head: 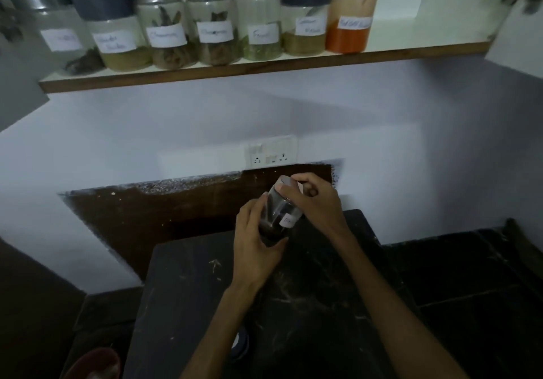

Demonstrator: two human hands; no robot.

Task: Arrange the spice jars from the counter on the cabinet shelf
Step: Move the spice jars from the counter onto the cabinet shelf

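Nearest the camera, both forearms reached forward over the dark tabletop [205,305], whose scratched top was bare around the hands, with a red rim [94,361] at its near left corner and a small round dark thing [242,342] partly hidden under the left arm. The left hand [255,246] was wrapped round the lower body of a jar [277,217], its grip closed on the glass from the left and underneath, apparently to carry the weight. The right hand [316,199] was closed over the jar's metal lid [286,183], likely steadying or tightening it before the lift. The jar was tilted, top leaning away, held just above the tabletop's far edge; its contents were dark and its white label only partly readable. Behind it stood a brown backsplash [147,211], then the white wall with a socket plate [271,152]. Farther up, the shelf [264,65] carried seven labelled jars in a row, touching or nearly so, from the blurred one at the left to the orange jar [351,14] at the right. Open shelf showed right of the orange jar, which looked like the natural place for this one. The path upward seemed clear, though the shelf's front edge overhung and would need clearing.
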